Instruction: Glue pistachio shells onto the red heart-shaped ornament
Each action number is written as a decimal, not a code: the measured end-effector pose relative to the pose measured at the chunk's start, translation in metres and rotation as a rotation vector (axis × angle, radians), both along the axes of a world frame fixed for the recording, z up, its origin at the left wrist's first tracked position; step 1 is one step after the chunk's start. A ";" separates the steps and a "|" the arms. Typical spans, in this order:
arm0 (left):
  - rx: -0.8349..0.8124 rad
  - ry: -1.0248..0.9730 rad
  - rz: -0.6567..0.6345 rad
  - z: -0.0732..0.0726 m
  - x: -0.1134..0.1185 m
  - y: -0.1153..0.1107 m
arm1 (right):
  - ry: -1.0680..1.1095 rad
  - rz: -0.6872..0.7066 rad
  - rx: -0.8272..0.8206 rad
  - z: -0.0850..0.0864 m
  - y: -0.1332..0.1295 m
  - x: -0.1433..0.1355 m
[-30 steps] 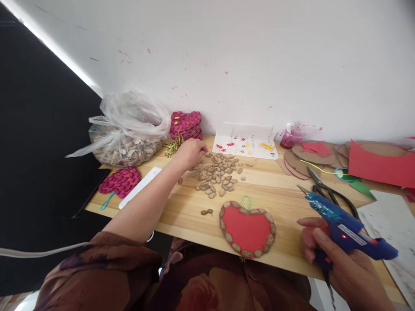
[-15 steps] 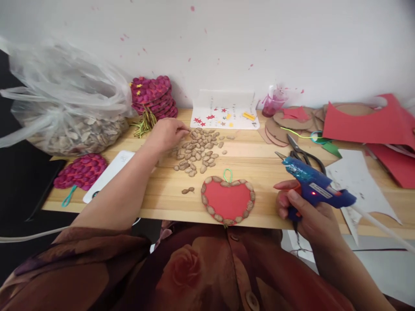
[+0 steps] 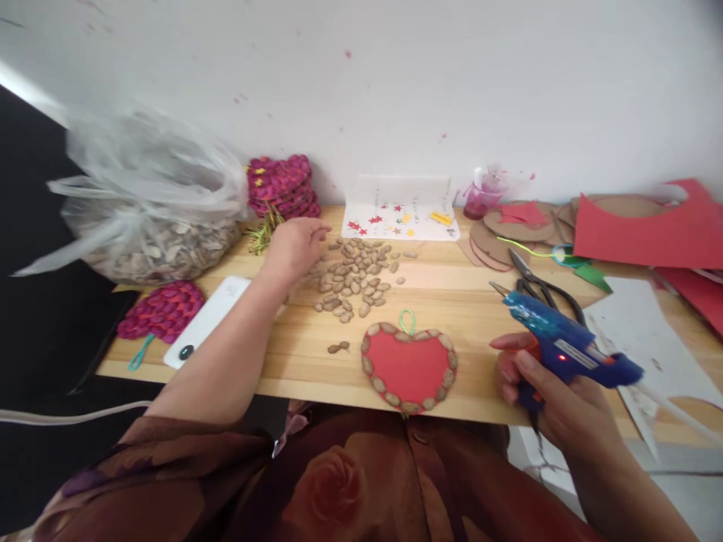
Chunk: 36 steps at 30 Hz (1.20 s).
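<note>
My left hand (image 3: pixel 297 245) is at the left back edge of a loose pile of peanut shells (image 3: pixel 357 275), its fingers pinched together at their tips; what they hold, if anything, is too small to tell. My right hand (image 3: pixel 542 388) grips a blue hot glue gun (image 3: pixel 556 331) with a small red light lit, its nozzle pointing up and left. Between my hands, near the front edge, lies a red apple-shaped card (image 3: pixel 411 367), rimmed with shells and topped by a green loop (image 3: pixel 407 322). Two small shells (image 3: pixel 338 347) lie left of it.
A plastic bag of shells (image 3: pixel 163 245), stacked purple pieces (image 3: pixel 284 184) and a white phone (image 3: pixel 208 320) are on the left. White paper with star stickers (image 3: pixel 401 218) stands at the back. Scissors (image 3: pixel 545 282), cardboard (image 3: pixel 494 245) and red sheets (image 3: pixel 633 233) lie on the right.
The whole view has shifted, so everything appears slightly lower and further right. My left hand stays at the pile's edge, and my right hand still holds the glue gun.
</note>
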<state>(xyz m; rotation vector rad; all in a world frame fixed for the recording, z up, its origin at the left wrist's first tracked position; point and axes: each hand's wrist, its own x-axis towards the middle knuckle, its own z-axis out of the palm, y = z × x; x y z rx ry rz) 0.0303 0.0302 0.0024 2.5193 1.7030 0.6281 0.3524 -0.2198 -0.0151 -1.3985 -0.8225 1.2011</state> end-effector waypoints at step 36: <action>-0.008 0.000 -0.153 -0.012 0.008 0.001 | -0.146 -0.006 -0.010 -0.001 0.002 0.005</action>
